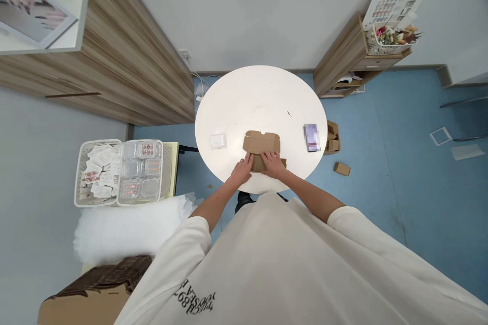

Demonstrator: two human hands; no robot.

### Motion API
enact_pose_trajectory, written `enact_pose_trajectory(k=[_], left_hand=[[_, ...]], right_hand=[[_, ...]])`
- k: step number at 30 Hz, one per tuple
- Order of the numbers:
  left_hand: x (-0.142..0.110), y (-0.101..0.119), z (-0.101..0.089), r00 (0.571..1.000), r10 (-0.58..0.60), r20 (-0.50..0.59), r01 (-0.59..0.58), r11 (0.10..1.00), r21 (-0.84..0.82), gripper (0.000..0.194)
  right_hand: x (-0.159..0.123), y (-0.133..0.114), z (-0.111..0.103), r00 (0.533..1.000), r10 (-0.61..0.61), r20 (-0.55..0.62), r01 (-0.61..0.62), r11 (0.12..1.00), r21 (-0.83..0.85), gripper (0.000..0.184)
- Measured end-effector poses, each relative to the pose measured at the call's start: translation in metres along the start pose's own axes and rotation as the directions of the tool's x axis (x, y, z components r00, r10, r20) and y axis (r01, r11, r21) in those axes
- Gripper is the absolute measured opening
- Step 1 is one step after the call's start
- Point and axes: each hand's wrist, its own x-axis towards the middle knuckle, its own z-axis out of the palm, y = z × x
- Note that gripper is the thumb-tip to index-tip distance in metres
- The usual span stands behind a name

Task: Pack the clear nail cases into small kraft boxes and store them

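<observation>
A flat brown cardboard box blank (262, 142) lies near the front edge of a round white table (259, 96). My left hand (243, 169) rests at its near left corner, fingers curled against the cardboard. My right hand (273, 162) lies on top of the near part of the cardboard, fingers spread and pressing down. A small clear plastic packet (218, 140) sits on the table to the left of the cardboard. A purple-and-white card or phone (312, 136) lies at the right edge of the table.
Left of me a white basket (82, 172) holds papers and clear trays (140, 171). Below it lie white foam sheets (125, 231) and a carton (91, 297). Small brown boxes (333, 138) lie on the blue floor. Wooden cabinets (125, 76) flank the table.
</observation>
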Motion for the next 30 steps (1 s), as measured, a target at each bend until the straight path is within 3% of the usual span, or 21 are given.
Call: enact_pose_trajectory(k=[7, 15, 20, 24, 30], left_hand=[[0.01, 0.001, 0.007, 0.999, 0.045, 0.019, -0.045, 0.999, -0.01, 0.09], [0.002, -0.005, 0.008, 0.992, 0.086, 0.089, -0.087, 0.996, 0.009, 0.092], [0.012, -0.009, 0.014, 0.998, 0.052, 0.039, -0.053, 0.998, 0.03, 0.09], [0.029, -0.007, 0.011, 1.0, -0.016, 0.019, 0.013, 0.993, 0.114, 0.098], [0.04, 0.0, 0.007, 0.997, -0.05, 0.065, 0.034, 0.974, 0.223, 0.111]], right_hand=[[-0.005, -0.002, 0.003, 1.0, -0.007, 0.003, 0.007, 1.0, -0.027, 0.087], [-0.008, -0.001, 0.002, 1.0, -0.019, 0.004, 0.019, 0.999, -0.04, 0.088], [0.003, 0.006, -0.004, 1.0, -0.026, -0.009, 0.026, 0.999, -0.033, 0.087], [0.016, 0.014, -0.014, 0.999, -0.041, -0.013, 0.04, 0.998, -0.042, 0.074], [0.022, 0.02, -0.021, 0.996, -0.082, 0.019, 0.083, 0.996, -0.039, 0.038]])
